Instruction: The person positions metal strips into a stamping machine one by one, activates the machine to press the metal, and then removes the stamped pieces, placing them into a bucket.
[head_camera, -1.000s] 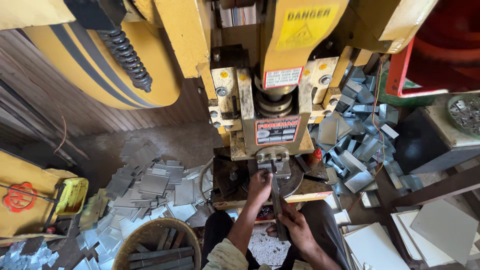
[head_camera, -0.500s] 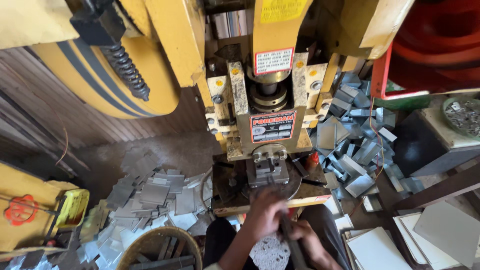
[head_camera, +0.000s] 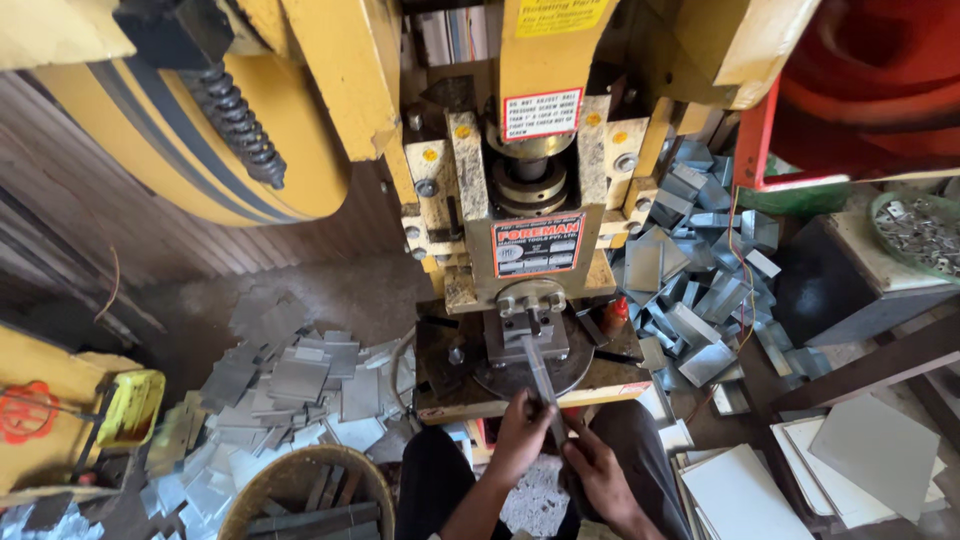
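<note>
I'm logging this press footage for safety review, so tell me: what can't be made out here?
- Far end of the narrow grey metal strip: head view, hidden under the yellow press's tooling block.
- Grip of the left hand and right hand on the strip: fingers curl underneath.
- Small metal pieces in the round green tray: too small, cut off by the right edge.

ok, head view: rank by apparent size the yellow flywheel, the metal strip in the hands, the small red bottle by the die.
1. yellow flywheel, by far the largest, though cut off by the frame and nearer the camera.
2. metal strip, long and narrow.
3. small red bottle, smallest.
</note>
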